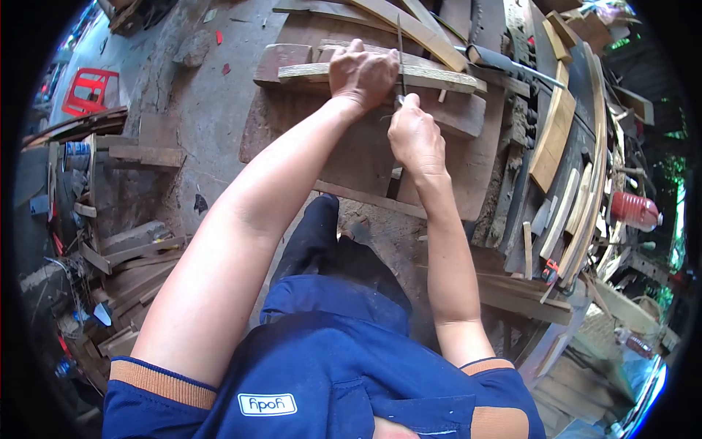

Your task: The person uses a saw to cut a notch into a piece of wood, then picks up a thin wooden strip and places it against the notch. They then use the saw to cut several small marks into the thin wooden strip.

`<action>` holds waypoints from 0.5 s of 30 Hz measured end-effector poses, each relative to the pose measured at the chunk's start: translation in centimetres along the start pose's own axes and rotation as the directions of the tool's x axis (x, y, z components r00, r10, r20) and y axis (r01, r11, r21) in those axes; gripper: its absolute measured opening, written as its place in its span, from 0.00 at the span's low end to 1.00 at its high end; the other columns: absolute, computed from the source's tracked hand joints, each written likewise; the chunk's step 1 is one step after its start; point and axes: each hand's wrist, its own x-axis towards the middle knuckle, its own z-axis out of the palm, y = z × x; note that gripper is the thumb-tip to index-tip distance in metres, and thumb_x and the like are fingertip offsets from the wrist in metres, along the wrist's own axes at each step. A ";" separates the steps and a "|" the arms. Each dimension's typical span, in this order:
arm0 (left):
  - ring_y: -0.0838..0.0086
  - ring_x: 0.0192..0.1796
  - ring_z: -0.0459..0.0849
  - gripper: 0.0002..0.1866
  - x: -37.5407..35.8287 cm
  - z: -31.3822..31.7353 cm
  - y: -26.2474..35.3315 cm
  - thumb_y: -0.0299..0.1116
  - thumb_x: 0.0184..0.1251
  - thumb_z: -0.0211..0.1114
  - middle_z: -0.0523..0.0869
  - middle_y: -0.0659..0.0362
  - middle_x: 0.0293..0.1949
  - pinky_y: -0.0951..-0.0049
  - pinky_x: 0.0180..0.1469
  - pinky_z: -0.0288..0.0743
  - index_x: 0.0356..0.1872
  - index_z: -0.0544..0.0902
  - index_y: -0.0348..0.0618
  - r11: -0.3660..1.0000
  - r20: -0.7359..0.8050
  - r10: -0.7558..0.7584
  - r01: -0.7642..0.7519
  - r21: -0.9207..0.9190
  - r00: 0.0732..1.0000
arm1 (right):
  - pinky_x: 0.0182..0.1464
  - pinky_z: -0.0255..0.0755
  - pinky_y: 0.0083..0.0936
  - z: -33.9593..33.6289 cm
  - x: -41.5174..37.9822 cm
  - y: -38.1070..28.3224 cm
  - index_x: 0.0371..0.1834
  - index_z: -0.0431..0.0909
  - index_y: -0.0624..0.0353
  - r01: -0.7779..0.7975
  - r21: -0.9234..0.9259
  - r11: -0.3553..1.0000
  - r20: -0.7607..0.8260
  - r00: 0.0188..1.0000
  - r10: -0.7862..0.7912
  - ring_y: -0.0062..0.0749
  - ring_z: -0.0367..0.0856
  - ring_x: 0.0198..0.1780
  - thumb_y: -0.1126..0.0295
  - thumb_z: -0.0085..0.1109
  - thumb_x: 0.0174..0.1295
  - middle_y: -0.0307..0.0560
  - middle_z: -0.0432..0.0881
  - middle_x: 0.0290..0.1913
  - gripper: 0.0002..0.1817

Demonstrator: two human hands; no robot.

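Two-handed, looks to be at the sawing step, pinning the wooden strip [439,78] on the timber block [461,113] with the curled left hand [363,73], gripping the handsaw [400,44] in the closed right hand [418,140], and probably calls next for straight, steady strokes.

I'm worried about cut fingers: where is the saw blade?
The saw blade is top centre in the head view, across the pale wooden strip, between left hand and right hand.
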 end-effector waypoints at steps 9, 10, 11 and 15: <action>0.66 0.35 0.85 0.28 0.3 0.2 0.2 0.49 0.72 0.51 0.84 0.58 0.17 0.61 0.40 0.74 0.12 0.85 0.51 1.000 -0.035 -0.025 0.026 0.014 0.999 | 0.44 0.79 0.56 0.1 -3.2 1.3 0.43 0.69 0.66 0.012 -0.005 1.000 -0.020 1.000 -0.012 0.66 0.85 0.40 0.67 0.41 0.70 0.72 0.84 0.34 0.12; 0.65 0.37 0.85 0.28 0.3 0.3 0.2 0.49 0.72 0.50 0.85 0.57 0.18 0.61 0.41 0.74 0.13 0.86 0.50 1.000 -0.021 -0.032 0.032 0.000 0.999 | 0.44 0.79 0.56 -0.2 -5.2 1.6 0.43 0.69 0.66 -0.010 -0.010 1.000 0.008 1.000 0.010 0.67 0.85 0.40 0.67 0.41 0.70 0.72 0.84 0.34 0.12; 0.65 0.37 0.85 0.28 0.3 0.3 0.1 0.49 0.72 0.50 0.85 0.57 0.18 0.61 0.41 0.74 0.13 0.86 0.50 1.000 -0.023 -0.028 0.028 -0.001 0.999 | 0.44 0.79 0.56 -0.3 -6.3 1.7 0.43 0.69 0.66 -0.029 -0.012 0.999 0.035 0.999 0.030 0.67 0.85 0.40 0.67 0.41 0.71 0.71 0.84 0.33 0.12; 0.64 0.39 0.85 0.30 0.2 0.4 0.3 0.52 0.73 0.48 0.87 0.55 0.22 0.60 0.43 0.75 0.15 0.87 0.49 0.998 -0.027 -0.055 0.055 0.005 0.998 | 0.44 0.79 0.55 0.4 -1.9 2.0 0.45 0.70 0.65 0.061 0.012 0.998 -0.053 0.997 -0.060 0.66 0.85 0.40 0.67 0.40 0.71 0.71 0.84 0.33 0.13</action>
